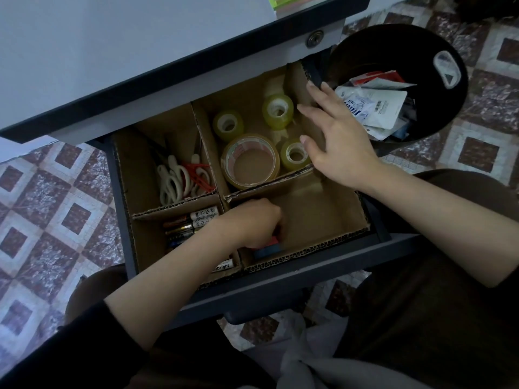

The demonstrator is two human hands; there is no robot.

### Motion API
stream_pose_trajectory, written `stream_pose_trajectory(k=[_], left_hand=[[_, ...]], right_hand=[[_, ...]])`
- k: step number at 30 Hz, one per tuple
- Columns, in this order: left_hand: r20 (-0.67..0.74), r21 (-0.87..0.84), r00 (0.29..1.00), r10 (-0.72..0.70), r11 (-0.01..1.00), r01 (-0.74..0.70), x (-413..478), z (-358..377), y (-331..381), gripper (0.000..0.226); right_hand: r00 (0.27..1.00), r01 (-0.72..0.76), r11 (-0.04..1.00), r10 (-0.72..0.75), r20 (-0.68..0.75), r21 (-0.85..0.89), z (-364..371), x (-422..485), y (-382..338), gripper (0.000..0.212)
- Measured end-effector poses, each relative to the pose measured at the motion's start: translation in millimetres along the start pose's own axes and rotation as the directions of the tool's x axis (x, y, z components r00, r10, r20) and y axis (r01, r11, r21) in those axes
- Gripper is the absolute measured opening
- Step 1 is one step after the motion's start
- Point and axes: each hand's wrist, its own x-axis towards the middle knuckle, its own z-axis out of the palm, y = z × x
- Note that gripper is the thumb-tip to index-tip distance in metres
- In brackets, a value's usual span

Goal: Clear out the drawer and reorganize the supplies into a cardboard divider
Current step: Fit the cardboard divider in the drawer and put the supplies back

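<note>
The open grey drawer (280,279) holds a cardboard divider (309,242) with four compartments. Scissors (179,181) lie in the far left one, tape rolls (250,161) in the far right one, batteries (191,223) in the near left one. My left hand (252,223) reaches into the near right compartment, its fingers curled round a small red and blue object (266,249) at the bottom. My right hand (334,138) lies open on the divider's right wall, fingers spread over the tape compartment.
A black round bin (449,102) filled with wrappers and packets stands on the tiled floor right of the drawer. The desk top (112,46) overhangs the back of the drawer, sticky notes (295,4) on it. A grey cloth (309,355) lies on my lap.
</note>
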Motion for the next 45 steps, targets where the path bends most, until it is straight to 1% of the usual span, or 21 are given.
stream_pose_trajectory(k=[12, 16, 24, 26, 29, 32, 34, 36, 37, 38, 39, 41, 42, 43, 44, 45], left_hand=[[-0.01, -0.022, 1.0, -0.023, 1.0, 0.023, 1.1, -0.3, 1.5, 0.037], [-0.041, -0.038, 0.998, -0.04, 0.999, 0.038, -2.7, -1.6, 2.4, 0.034], [-0.17, -0.096, 0.985, 0.006, 0.995, -0.023, -44.0, -16.2, -3.8, 0.034], [-0.239, -0.131, 0.971, 0.009, 0.99, -0.042, -54.4, -22.5, -5.3, 0.028], [-0.372, -0.162, 0.928, 0.001, 0.985, -0.066, -66.8, -33.0, -6.1, 0.019], [-0.495, -0.199, 0.869, -0.03, 0.977, -0.08, -77.0, -47.8, -4.7, 0.016], [-0.56, -0.197, 0.827, -0.05, 0.978, -0.075, -81.5, -61.6, -6.7, 0.017], [-0.636, -0.196, 0.771, -0.043, 0.975, -0.108, -84.7, -78.2, -9.9, 0.013], [-0.68, -0.216, 0.732, -0.044, 0.966, -0.142, -86.0, -86.5, -11.6, 0.01], [-0.73, -0.246, 0.682, -0.058, 0.952, -0.182, -86.8, -95.6, -12.8, 0.008], [-0.784, -0.269, 0.616, -0.08, 0.938, -0.221, -87.0, -103.8, -14.0, 0.008], [-0.889, -0.258, 0.441, -0.124, 0.931, -0.259, -84.8, -120.1, -17.8, 0.009], [-0.927, -0.234, 0.349, -0.136, 0.937, -0.258, -82.2, -128.4, -21.9, 0.009], [-0.951, -0.212, 0.276, -0.142, 0.946, -0.246, -79.1, -136.4, -26.5, 0.009], [-0.961, -0.202, 0.233, -0.15, 0.954, -0.219, -74.9, -142.9, -32.7, 0.009], [-0.965, -0.197, 0.211, -0.157, 0.963, -0.182, -70.4, -148.7, -39.0, 0.01]], right_hand=[[1.0, 0.002, 1.0, -0.002, -0.007, -0.003, 0.2, 0.1, 1.6, 0.048], [1.0, 0.005, 1.0, -0.005, -0.019, -0.006, 0.4, 0.1, 1.2, 0.048], [0.999, -0.014, 0.998, 0.017, -0.052, 0.058, -1.4, -2.5, -1.5, 0.044], [0.999, -0.025, 0.996, 0.028, -0.041, 0.084, -5.1, -2.2, -3.3, 0.043], [0.999, -0.04, 0.995, 0.042, -0.021, 0.096, -16.3, -0.6, -9.0, 0.044], [0.998, -0.029, 0.994, 0.034, -0.047, 0.102, -32.2, 3.0, -20.4, 0.041], [0.997, -0.013, 0.995, 0.02, -0.078, 0.095, -46.7, 7.3, -29.7, 0.035], [0.994, 0.0, 0.995, 0.01, -0.106, 0.096, -64.4, 12.3, -39.5, 0.028], [0.993, 0.007, 0.995, 0.004, -0.116, 0.096, -73.9, 14.6, -44.3, 0.024], [0.992, 0.017, 0.996, -0.006, -0.126, 0.09, -83.4, 17.4, -48.5, 0.021], [0.99, 0.031, 0.996, -0.02, -0.138, 0.083, -92.7, 20.5, -52.3, 0.019], [0.988, 0.053, 0.995, -0.039, -0.151, 0.088, -112.2, 30.3, -58.5, 0.016], [0.987, 0.06, 0.995, -0.046, -0.152, 0.084, -122.2, 38.0, -61.0, 0.015], [0.988, 0.061, 0.996, -0.051, -0.146, 0.064, -131.5, 46.7, -63.2, 0.014], [0.99, 0.056, 0.998, -0.052, -0.134, 0.032, -139.6, 55.5, -65.1, 0.014], [0.991, 0.057, 0.998, -0.059, -0.119, -0.015, -146.9, 64.8, -66.7, 0.014]])
